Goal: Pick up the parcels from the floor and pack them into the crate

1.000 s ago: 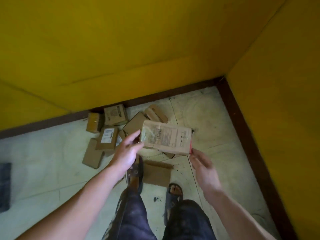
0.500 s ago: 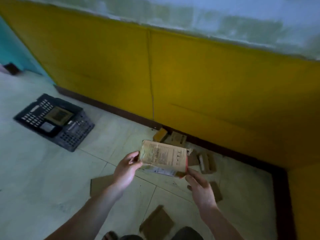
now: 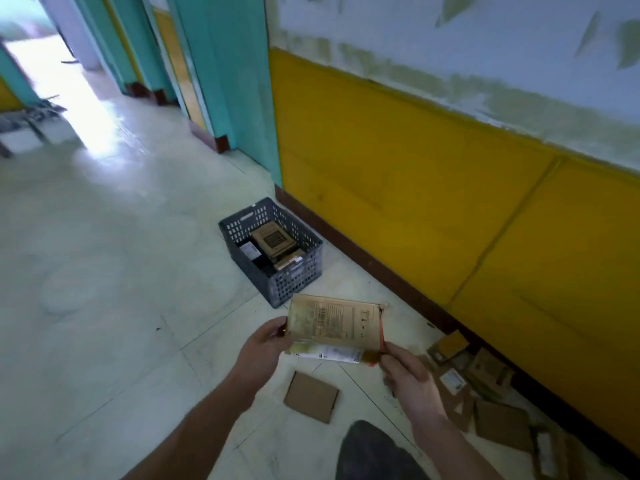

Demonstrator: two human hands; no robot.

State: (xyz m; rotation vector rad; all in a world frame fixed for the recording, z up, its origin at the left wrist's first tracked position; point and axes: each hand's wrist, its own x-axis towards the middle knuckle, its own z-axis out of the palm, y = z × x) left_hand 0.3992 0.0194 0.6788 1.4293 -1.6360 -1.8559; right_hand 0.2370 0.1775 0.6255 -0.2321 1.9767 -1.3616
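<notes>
Along your right side runs the yellow wall [image 3: 398, 161], with a dark skirting strip at its foot and pale, patchy paint above it. Beyond that, teal door frames [image 3: 225, 64] stand at the far left, and a bright doorway lights the pale floor [image 3: 104, 271] that spreads under everything.

Ahead of you, close to the skirting, sits the dark perforated crate [image 3: 277, 251]. It already holds several brown parcels [image 3: 273, 242] stacked inside, with a small white-labelled item beside them.

Down at the lower right, along the wall's foot, lies the loose pile of parcels [image 3: 485, 393], flat cardboard pieces overlapping one another; the blur keeps you from counting them. One separate flat parcel [image 3: 311, 397] lies alone on the floor, just below your hands.

Between your hands, raised above the floor and nearer to you than the crate, is the held parcel [image 3: 334, 329], a tan printed packet with a red strip down its right edge and a white label showing underneath. Your left hand [image 3: 263, 348] is closed on its left edge, thumb over the top face. Your right hand [image 3: 408, 375] pinches its lower right corner, by the red strip.

Your dark trouser knee [image 3: 374, 452] shows at the bottom edge.
</notes>
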